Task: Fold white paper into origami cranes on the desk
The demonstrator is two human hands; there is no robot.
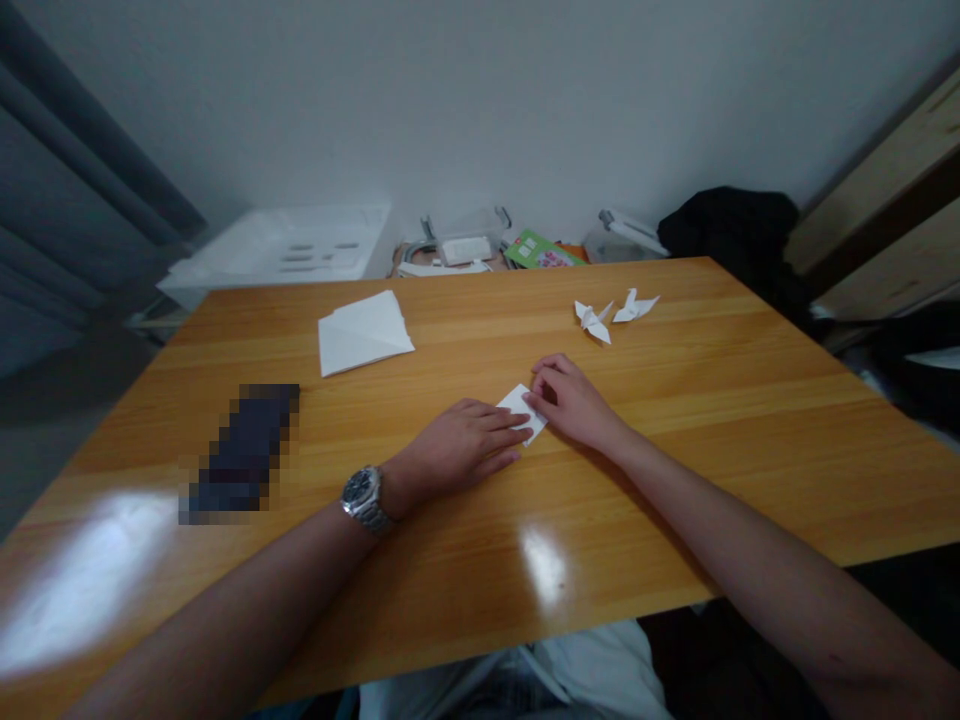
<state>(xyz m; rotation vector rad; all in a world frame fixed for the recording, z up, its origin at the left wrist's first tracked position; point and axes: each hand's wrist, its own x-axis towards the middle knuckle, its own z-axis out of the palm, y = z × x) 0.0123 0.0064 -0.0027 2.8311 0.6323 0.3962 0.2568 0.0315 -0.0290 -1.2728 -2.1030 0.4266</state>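
A small folded piece of white paper (517, 400) lies on the wooden table between my hands. My left hand (472, 440) rests flat over its near left part, fingers stretched out and pressing it down. At the paper's right corner, my right hand (568, 400) has thumb and index finger pinched together on the edge. The fingers hide part of the paper, so its exact folds cannot be made out. Beyond my right hand sit two folded paper cranes, a nearer crane (594, 322) and a farther crane (634, 306).
A stack of white paper sheets (364, 335) lies at the back left of the table (465, 560). A dark, pixelated flat object (244, 450) is on the left. Behind the far edge stand a white bin (300, 245), a green booklet (536, 250) and a black bag (727, 225).
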